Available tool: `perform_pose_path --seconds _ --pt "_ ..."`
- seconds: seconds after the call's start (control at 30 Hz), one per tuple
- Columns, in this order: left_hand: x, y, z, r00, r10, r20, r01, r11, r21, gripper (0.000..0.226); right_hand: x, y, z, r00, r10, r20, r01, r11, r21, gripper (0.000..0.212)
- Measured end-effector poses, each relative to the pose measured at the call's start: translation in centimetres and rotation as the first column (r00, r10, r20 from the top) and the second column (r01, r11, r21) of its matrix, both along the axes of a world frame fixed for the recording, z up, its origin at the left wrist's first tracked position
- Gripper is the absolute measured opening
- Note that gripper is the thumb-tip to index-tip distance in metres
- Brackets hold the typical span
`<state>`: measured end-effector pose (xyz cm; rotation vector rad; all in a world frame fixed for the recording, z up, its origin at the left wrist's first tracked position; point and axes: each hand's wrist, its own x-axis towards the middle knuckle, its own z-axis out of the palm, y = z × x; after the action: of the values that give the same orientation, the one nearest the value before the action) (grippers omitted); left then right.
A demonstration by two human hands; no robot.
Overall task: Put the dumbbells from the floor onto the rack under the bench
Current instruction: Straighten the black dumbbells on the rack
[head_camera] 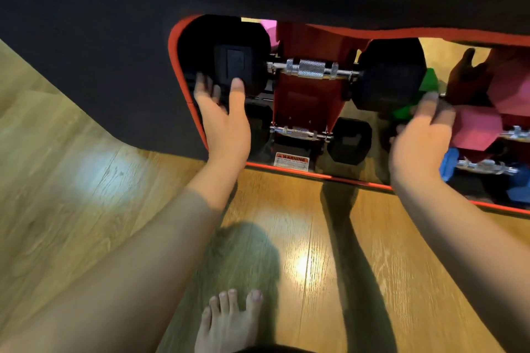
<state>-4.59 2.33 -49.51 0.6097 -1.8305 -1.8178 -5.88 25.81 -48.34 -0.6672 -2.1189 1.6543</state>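
Note:
A large black hex dumbbell (390, 71) with a knurled chrome handle lies across the red rack (308, 100) under the black bench (114, 46). My left hand (223, 117) reaches in with straight fingers touching the dumbbell's left head. My right hand (421, 137) is open just right of its right head, fingers near a green dumbbell (428, 83) and a pink dumbbell (476, 129). A smaller black dumbbell (348, 140) sits on the lower tier.
Blue dumbbells (448, 163) with chrome handles lie on the lower right of the rack. A warning sticker (291, 161) marks the rack base. A bare foot (229, 321) stands on the wooden floor (86, 209) in front.

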Motion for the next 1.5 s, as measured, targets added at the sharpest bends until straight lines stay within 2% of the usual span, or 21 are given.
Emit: perform_pose_path --seconds 0.03,0.1,0.17,0.3,0.4,0.57,0.77,1.07,1.5 --pt "0.3 0.1 -1.2 0.999 0.021 0.038 -0.022 1.0 0.013 0.064 0.4 0.3 -1.3 0.998 0.016 0.063 -0.019 0.999 0.049 0.058" --pt "0.7 0.0 -3.8 0.993 -0.008 0.115 0.006 1.0 0.016 0.057 0.9 0.4 -4.0 0.954 0.133 0.269 -0.182 0.97 0.163 0.071" --pt "0.9 -0.4 -6.0 0.967 -0.112 0.228 0.116 0.993 -0.004 0.067 1.3 -0.2 -5.5 0.885 0.233 0.404 -0.33 0.925 0.189 0.086" --pt "0.8 -1.1 -8.3 0.873 -0.279 0.4 0.352 0.928 -0.119 0.102 1.0 -1.6 -6.5 0.845 0.305 0.439 -0.409 0.897 0.164 0.096" --pt "0.2 -1.3 -8.6 0.856 -0.267 0.443 0.367 0.917 -0.156 0.112 0.8 -2.6 -6.7 0.865 0.239 0.441 -0.358 0.91 0.208 0.097" --pt "-0.7 -1.1 -8.9 0.88 -0.23 0.415 0.33 0.925 -0.188 0.095 0.4 -3.8 -6.6 0.857 0.172 0.486 -0.356 0.879 0.318 0.101" --pt "-1.2 -0.7 -9.5 0.904 -0.191 0.382 0.25 0.962 -0.111 0.081 0.4 -4.5 -6.8 0.879 0.125 0.46 -0.293 0.902 0.316 0.101" --pt "-1.2 -0.7 -9.8 0.915 -0.206 0.347 0.24 0.969 -0.057 0.077 0.6 -4.8 -6.8 0.897 0.1 0.43 -0.246 0.922 0.299 0.1" --pt "-1.0 -0.3 -9.7 0.931 -0.187 0.315 0.219 0.973 -0.07 0.075 0.5 -4.7 -6.4 0.9 0.111 0.421 -0.248 0.926 0.286 0.093"
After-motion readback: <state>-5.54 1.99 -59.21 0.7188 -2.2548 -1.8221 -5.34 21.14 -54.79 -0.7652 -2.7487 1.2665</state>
